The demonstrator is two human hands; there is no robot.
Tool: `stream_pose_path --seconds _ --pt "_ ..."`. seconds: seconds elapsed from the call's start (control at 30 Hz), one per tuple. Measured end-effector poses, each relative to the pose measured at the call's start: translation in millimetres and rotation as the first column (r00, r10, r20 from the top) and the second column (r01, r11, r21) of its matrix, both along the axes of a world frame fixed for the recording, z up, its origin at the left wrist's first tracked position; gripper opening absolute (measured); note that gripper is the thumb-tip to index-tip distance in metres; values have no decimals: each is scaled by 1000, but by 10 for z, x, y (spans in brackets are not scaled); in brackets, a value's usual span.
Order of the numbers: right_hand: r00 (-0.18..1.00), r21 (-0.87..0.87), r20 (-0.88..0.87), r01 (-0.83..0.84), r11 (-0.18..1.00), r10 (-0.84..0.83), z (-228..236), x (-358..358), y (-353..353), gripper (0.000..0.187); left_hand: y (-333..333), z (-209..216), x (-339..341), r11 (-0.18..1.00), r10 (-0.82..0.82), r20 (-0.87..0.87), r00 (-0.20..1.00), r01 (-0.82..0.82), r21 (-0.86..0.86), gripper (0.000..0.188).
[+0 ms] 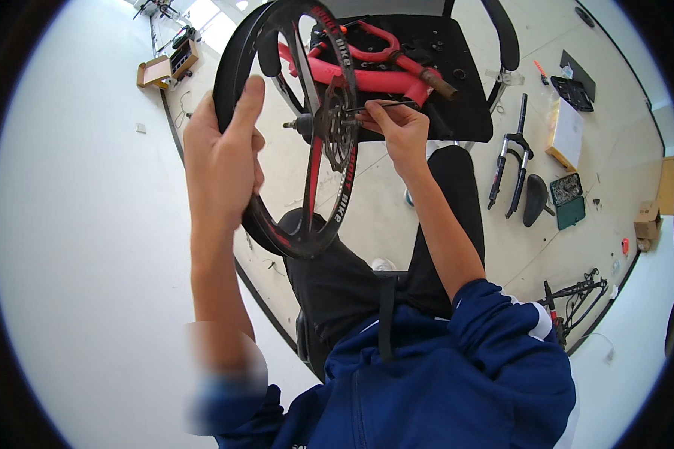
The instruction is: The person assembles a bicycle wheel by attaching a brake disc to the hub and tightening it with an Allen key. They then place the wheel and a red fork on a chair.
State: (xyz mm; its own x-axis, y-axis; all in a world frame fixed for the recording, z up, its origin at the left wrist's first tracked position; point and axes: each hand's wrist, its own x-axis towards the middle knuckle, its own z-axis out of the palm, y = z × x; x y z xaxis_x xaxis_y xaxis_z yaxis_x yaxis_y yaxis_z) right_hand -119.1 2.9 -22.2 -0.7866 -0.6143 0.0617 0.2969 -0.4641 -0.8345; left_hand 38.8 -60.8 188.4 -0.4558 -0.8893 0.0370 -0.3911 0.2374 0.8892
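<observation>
The right hand [406, 140] has its grip pinching a thin, dark, rod-like tool [403, 104] between thumb and fingertips, the tool's far end close against a round, perforated, dark metal disc rotor [340, 142]; whether that end touches a bolt is too small to tell. The left hand [223, 153] has its grip wrapped around the black rubber tyre of a black bicycle wheel with broad red-marked spokes [318, 238], thumb pointing up along the tread. The wheel is held up on edge above the person's left leg, at the left side of a black office chair with armrests [457, 123]. Its silver-and-dark metal hub [304, 124] faces left, opposite the rotor. On the chair seat lies a glossy pinkish-red bicycle frame [363, 78], with small dark parts scattered beside it. To the right, on the pale tiled floor [528, 251], lie a black suspension fork with silver upper tubes [511, 150], a black bicycle saddle [534, 199], an open green plastic case [571, 212] and a flat white box [566, 136].
</observation>
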Motion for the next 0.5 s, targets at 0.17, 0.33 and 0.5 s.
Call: stream_pose_path --seconds 0.17,0.33,0.5 --pt "999 77 26 -46 996 44 -50 -29 126 13 412 -192 41 996 46 -167 985 -33 80 33" --pt "994 70 51 -95 993 92 -162 99 273 15 879 -484 273 992 108 -317 942 -81 98 21" --pt "988 194 30 -156 969 153 -204 210 427 15 1309 -957 698 998 68 -312 948 -63 25 12"
